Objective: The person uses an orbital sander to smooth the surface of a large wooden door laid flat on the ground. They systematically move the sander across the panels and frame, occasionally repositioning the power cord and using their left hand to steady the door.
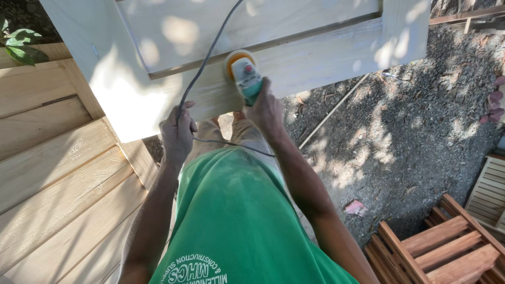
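A pale wooden door panel (pixel 326 50) lies flat in front of me, dappled with sunlight. My right hand (pixel 267 111) grips the green handle of a small electric sander (pixel 243 71) with a white body, a red button and an orange disc; the tool rests on the panel's near rail. My left hand (pixel 177 131) is closed around the sander's grey power cord (pixel 206 60), holding it off the panel near the front edge. The cord runs up across the panel and also loops back under my right wrist.
Light wooden panels (pixel 52 173) lie stacked at the left. Reddish-brown slatted wooden pieces (pixel 436 250) sit at the lower right on gravel ground (pixel 410 131). A thin pale stick (pixel 334 111) lies on the gravel. Green leaves (pixel 21 44) show at the upper left.
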